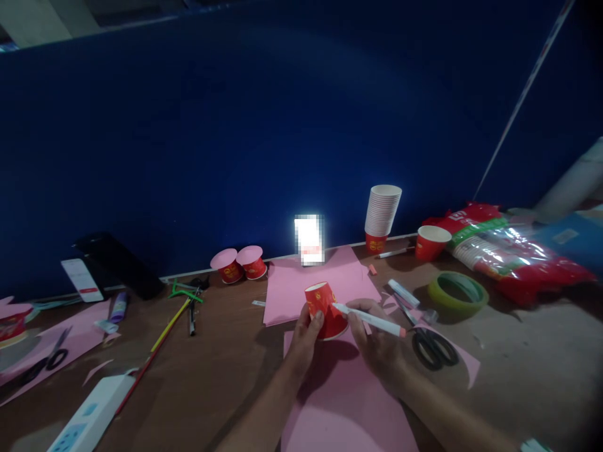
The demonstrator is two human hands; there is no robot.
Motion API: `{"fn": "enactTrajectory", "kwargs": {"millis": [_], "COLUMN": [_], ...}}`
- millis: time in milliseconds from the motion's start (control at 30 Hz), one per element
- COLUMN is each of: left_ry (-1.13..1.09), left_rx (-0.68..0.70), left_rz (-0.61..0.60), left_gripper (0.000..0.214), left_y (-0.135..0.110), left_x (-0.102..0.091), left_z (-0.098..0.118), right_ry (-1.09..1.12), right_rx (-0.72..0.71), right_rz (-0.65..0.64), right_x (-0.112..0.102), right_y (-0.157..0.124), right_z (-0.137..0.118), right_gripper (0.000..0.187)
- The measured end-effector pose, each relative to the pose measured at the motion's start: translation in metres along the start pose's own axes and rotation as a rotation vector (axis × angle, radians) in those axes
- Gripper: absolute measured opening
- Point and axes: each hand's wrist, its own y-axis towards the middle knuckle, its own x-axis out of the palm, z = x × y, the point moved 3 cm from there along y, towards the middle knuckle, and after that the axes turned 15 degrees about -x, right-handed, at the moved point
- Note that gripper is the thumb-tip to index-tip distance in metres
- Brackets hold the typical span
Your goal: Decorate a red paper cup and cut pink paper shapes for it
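Note:
A red paper cup (328, 321) with yellow print is tilted upside down above the pink paper (348, 402). My left hand (307, 333) is closed around its left side, thumb on the front. In my right hand (374, 339) is a white marker (377, 322), its orange end pointing right and its other end at the cup's printed side. Whether that tip touches the cup I cannot tell. Behind the cup lies more pink paper (292, 289). To the right of my right hand are black-handled scissors (434, 348) and a glue stick (404, 293).
Two red cups topped with pink discs (239, 263) stand near the blue wall. A stack of paper cups (382, 213), a lone cup (432, 243), a tape roll (458, 294) and a red bag (513, 251) are on the right. A power strip (94, 414) sits front left.

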Motion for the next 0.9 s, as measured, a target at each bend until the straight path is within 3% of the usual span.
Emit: {"fn": "enactTrajectory", "kwargs": {"millis": [900], "left_ry": [-0.005], "left_rx": [-0.008], "left_rz": [-0.015], "left_gripper": [0.034], "left_y": [-0.0008], "left_x": [0.0001], "left_z": [-0.0048], "right_ry": [0.008], "right_rx": [-0.006], "right_rz": [-0.026], "right_x": [0.0001], "right_y": [0.0001], "right_z": [-0.0001], "right_gripper": [0.007]}}
